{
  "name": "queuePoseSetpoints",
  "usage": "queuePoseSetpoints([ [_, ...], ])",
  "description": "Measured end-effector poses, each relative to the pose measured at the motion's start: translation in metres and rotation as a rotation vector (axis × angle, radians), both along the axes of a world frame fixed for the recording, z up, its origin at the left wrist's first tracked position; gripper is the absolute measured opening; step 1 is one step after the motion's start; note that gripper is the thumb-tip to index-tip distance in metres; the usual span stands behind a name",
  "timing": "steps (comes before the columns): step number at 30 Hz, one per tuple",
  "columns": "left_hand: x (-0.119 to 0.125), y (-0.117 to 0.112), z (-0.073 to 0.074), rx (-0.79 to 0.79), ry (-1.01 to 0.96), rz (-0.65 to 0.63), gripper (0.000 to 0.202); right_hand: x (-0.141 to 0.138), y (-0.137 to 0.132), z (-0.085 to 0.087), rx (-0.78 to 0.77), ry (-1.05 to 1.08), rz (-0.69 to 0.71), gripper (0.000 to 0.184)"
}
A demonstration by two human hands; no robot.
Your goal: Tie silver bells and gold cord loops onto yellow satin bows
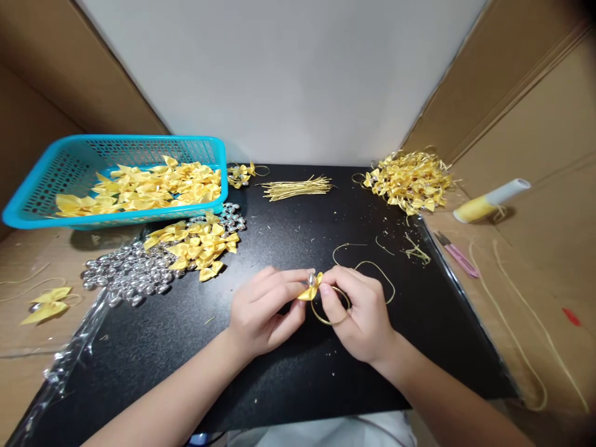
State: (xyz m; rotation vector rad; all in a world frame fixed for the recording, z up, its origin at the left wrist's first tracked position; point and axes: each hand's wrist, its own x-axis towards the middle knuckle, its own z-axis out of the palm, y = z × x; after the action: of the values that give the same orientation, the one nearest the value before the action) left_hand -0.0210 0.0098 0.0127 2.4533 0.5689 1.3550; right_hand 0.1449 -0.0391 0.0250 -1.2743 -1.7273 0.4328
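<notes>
Between my two hands, above the black board (288, 248), is a yellow ribbon bow (307, 294) with a silver bead (311, 279) at its middle. My left hand (267, 307) is closed, its fingertips pinching the bow and bead from the left. My right hand (358, 310) is closed too, thumb and forefinger pressed together at the bow's right side on a gold cord (321, 319). That cord hangs in a loop below the right fingers. A longer loose length of cord (391, 285) curves over the board behind the right hand.
A blue basket (116, 214) of yellow bows stands at the left. Before it lie silver beads (130, 270) and more bows (202, 245). At the back are cut gold cords (298, 188) and a pile of beaded bows (410, 180). Pink-handled snips (459, 256) and a tube (491, 200) lie right.
</notes>
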Motion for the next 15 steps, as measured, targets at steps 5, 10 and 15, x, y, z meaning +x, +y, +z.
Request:
queuePoseSetpoints([
  [5,0.0003,0.0013,-0.0001,-0.092,0.096,0.054,0.004,0.0005,0.0035,-0.0021,0.103,-0.170,0.000,0.022],
  [10,-0.0006,0.0003,0.0019,-0.204,0.120,0.043,0.014,-0.0004,0.0052,-0.0008,0.120,-0.159,0.000,0.021],
  [15,0.0043,-0.0075,0.0059,-0.541,-0.042,0.044,0.025,-0.0045,0.0023,0.0015,0.073,0.037,-0.032,0.020],
])
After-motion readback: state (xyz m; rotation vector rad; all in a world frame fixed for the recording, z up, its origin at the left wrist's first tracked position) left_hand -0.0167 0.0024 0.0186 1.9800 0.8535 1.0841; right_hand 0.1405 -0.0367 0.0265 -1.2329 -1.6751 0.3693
